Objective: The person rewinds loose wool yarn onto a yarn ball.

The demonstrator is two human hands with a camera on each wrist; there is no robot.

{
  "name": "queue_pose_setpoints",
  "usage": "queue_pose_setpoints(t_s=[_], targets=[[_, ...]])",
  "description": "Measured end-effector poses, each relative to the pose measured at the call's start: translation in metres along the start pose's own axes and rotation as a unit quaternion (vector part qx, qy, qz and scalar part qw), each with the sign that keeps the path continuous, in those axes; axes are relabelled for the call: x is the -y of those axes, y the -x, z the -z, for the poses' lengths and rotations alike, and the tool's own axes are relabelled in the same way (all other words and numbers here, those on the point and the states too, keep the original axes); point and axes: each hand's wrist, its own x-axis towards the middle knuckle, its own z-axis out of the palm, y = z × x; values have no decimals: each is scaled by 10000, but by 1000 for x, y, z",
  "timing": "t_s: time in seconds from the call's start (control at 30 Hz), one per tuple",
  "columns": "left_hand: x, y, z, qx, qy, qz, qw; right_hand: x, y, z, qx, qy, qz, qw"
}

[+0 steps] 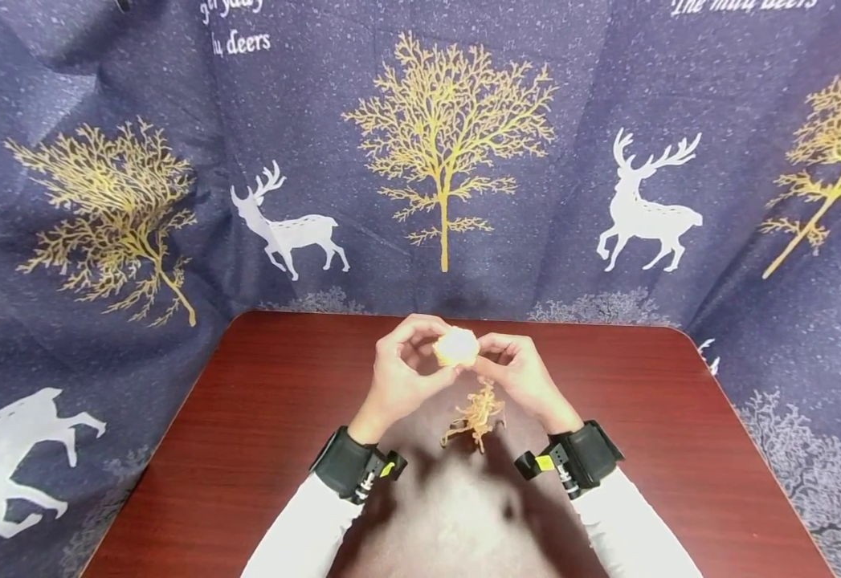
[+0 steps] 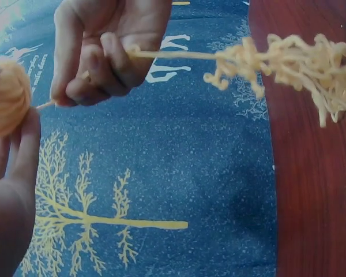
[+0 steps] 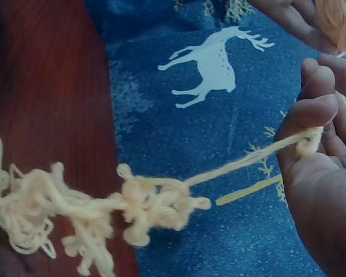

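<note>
A ball of pale yellow-orange yarn (image 1: 456, 347), washed out bright in the head view, is held up over the table between thumb and fingers of my left hand (image 1: 406, 376). Close on its right, my right hand (image 1: 524, 373) grips the yarn strand in curled fingers. A short length of strand links the two hands in the left wrist view, where the ball (image 2: 10, 98) shows its wound layers. From the right hand the strand runs down to a knotted, curly yarn tangle (image 3: 155, 202), which hangs below the hands in the head view.
The reddish-brown table (image 1: 261, 417) has rounded far corners. A dark blue cloth (image 1: 521, 281) printed with deer and golden trees hangs behind it and along both sides. Each wrist wears a black strapped camera mount (image 1: 351, 466). A bright patch of light lies on the near table.
</note>
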Motion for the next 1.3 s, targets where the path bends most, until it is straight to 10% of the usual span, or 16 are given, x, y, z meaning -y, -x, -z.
queue_pose_setpoints(t_s=[0.3, 0.6, 0.93, 1.3], targets=[[16, -3, 7, -638, -1363, 73, 9886, 5, 12, -5, -189, 775, -18, 9968], [30, 7, 14, 663, -3125, 473, 9464, 20, 13, -1, 26, 1015, 244, 9945], [22, 13, 1, 1846, -1845, 870, 9614, 20, -11, 19, 64, 629, -103, 9979], [10, 7, 1, 1150, 245, 816, 9897, -5, -13, 16, 157, -131, -301, 9993]])
